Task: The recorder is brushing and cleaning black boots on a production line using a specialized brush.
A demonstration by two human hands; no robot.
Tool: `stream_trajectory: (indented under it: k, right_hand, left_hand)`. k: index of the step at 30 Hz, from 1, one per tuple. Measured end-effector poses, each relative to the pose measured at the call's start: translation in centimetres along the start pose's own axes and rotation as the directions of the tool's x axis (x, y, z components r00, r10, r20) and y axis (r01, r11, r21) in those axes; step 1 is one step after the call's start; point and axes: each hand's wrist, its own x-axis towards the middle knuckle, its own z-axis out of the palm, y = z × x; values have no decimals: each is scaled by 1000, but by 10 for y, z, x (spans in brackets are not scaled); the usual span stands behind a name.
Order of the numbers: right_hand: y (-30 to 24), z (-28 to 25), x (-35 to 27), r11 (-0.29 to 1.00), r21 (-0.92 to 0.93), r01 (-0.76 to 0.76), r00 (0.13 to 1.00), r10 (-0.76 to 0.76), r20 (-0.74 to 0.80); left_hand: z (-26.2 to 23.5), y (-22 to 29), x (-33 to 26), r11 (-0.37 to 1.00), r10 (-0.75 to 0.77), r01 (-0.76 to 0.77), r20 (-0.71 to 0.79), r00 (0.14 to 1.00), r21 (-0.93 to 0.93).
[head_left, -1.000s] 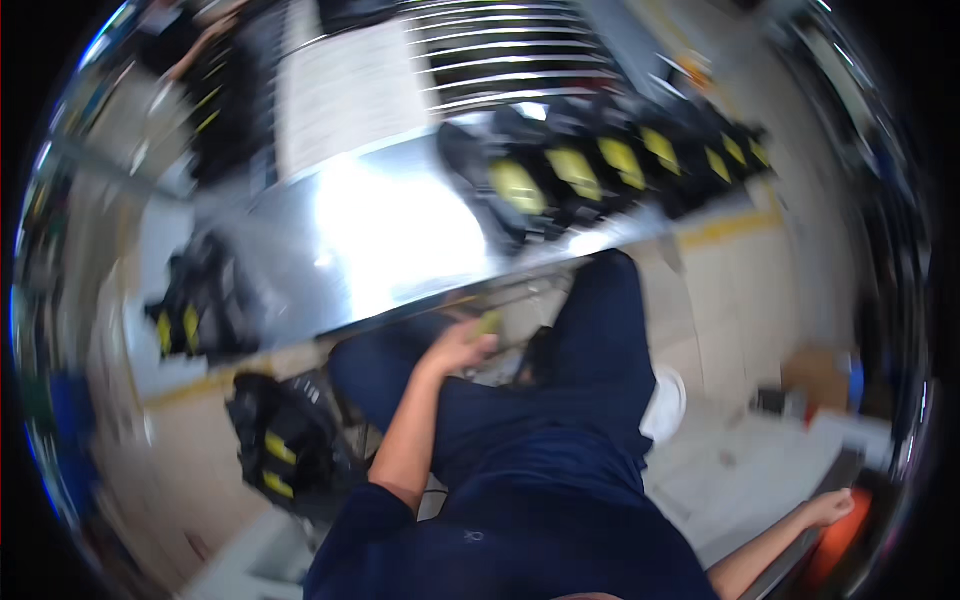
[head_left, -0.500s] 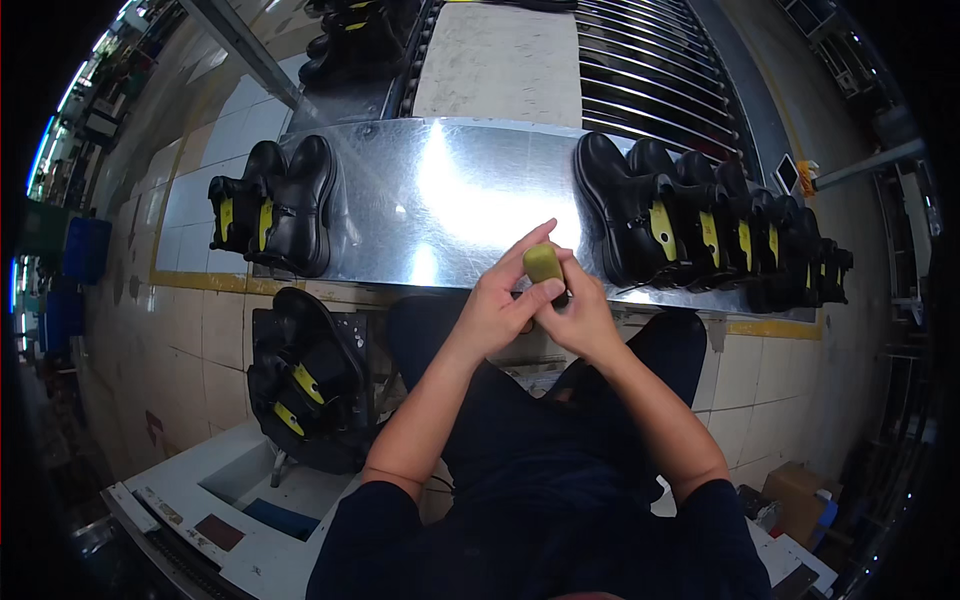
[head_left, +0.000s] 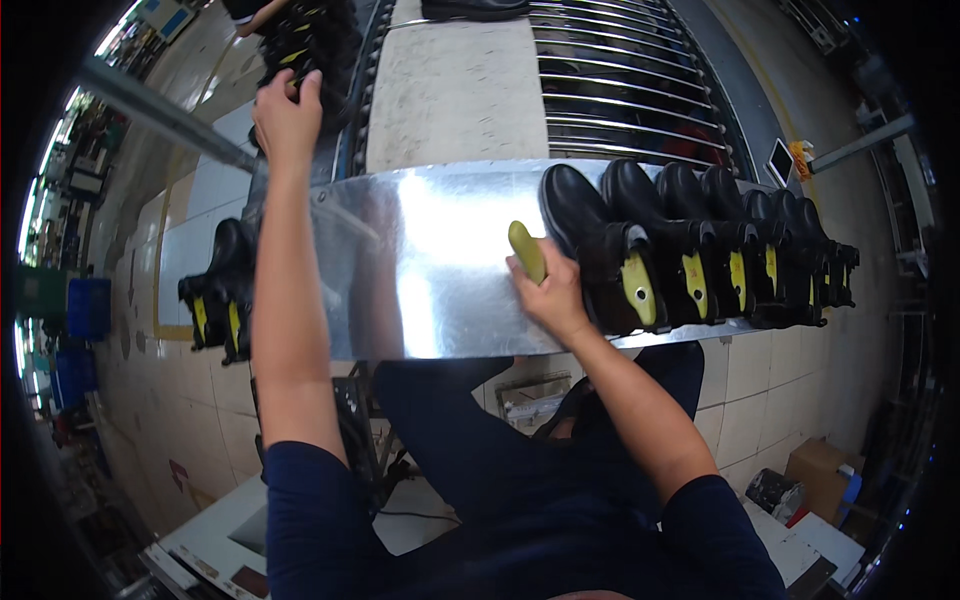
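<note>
My left hand (head_left: 288, 118) reaches to the far left, thumb and fingers apart, at a cluster of black boots (head_left: 310, 40) with yellow-green parts. Whether the fingertips touch a boot I cannot tell. In my right hand (head_left: 553, 292) is a slim yellow-green piece with a rounded end (head_left: 526, 252), pointing up above the shiny metal table (head_left: 450, 310). Just right of that hand stands the nearest black boot (head_left: 600, 260) of a row, a yellow-green strip at its open top. My left forearm partly covers another pair of black boots (head_left: 222, 290) at the table's left end.
A roller conveyor (head_left: 630, 90) with a pale board (head_left: 455, 90) runs beyond the table, and a dark shoe (head_left: 475, 8) lies at its far end. A metal post (head_left: 165, 110) slants at the left. Another person's arm (head_left: 262, 18) shows at the top left. A cardboard box (head_left: 815, 475) stands lower right.
My hands have parted. The left has swung far forward and left to the boots there; the right keeps the yellow-green piece, now beside the boot row. The view has shifted too.
</note>
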Motion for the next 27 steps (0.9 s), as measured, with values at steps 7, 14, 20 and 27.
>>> stream_trajectory:
  k: [7, 14, 20, 27]
  right_hand:
    - [14, -4, -7, 1000, -22, 3, 1000, -4, -24]
    - [10, 2, -1, 998, 58, -24, 1000, 24, 1]
    - [11, 6, -2, 996, 79, -35, 999, 37, -31]
    - [16, 9, 0, 994, 109, -13, 994, 25, -107]
  left_hand:
    - [103, 25, 85, 785, -360, 132, 272, 893, 605]
    - [109, -29, 94, 907, -196, 161, 52, 979, 388]
    - [43, -44, 36, 977, 121, -127, 43, 992, 171]
    - [-86, 60, -151, 966, 187, -140, 207, 960, -219]
